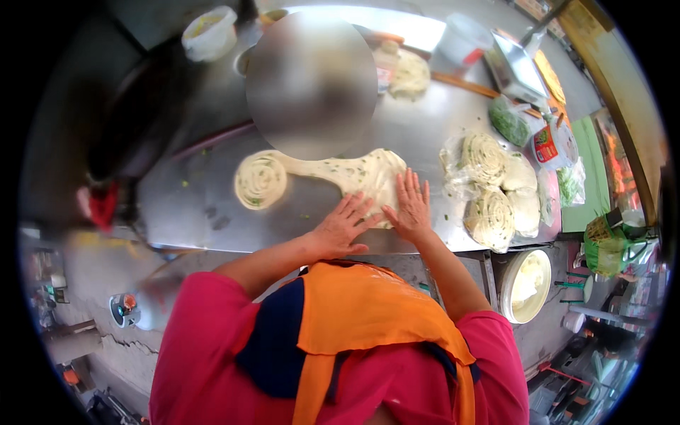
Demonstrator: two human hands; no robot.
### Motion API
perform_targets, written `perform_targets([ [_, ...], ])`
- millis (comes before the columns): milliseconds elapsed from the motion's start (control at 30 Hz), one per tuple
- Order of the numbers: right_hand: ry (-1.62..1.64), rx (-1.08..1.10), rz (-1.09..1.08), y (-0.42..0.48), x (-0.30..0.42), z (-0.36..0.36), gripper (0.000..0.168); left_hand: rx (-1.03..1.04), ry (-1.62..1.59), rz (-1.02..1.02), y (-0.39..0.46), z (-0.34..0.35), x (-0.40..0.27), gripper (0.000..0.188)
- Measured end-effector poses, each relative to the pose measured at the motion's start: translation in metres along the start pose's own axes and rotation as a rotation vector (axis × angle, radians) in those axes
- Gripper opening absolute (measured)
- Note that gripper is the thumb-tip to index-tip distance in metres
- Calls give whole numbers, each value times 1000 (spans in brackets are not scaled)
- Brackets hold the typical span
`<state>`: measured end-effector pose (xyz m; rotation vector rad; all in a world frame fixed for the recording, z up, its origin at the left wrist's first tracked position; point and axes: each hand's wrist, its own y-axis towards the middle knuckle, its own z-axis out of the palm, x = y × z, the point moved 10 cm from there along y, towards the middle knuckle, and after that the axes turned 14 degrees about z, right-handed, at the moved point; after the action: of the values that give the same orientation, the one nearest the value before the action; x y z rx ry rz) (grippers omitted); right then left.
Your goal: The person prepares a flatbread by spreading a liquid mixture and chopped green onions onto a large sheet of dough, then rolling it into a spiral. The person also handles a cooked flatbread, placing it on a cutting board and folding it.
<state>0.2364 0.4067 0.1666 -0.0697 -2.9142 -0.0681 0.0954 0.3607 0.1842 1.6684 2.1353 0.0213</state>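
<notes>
A long piece of dough with chopped green bits (372,175) lies on the metal table (207,223). Its left end is a flat round coil of dough (260,180), joined to the broad flattened part by a narrower strip. My left hand (345,223) rests palm down on the lower left of the broad part, fingers spread. On its lower right edge lies my right hand (411,207), also flat with fingers apart. Neither hand grips anything. A blurred round patch hides the table beyond the strip.
At right are several plastic-covered dough coils (489,212), a bag of chopped greens (508,121), a labelled plastic tub (552,143) and a scale (518,69). Another flat dough (410,74) lies at the back beside a bottle (386,64). A bucket (526,287) stands below the table's right edge.
</notes>
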Motion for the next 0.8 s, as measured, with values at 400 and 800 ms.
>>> perform_targets([
  [400,21,3,156,4,64,29,66,-69,58,44,-82,-37,20,60],
  [800,1324,1097,666,-1,284,144,39,-255,-280,-786,-252,-148,241,55],
])
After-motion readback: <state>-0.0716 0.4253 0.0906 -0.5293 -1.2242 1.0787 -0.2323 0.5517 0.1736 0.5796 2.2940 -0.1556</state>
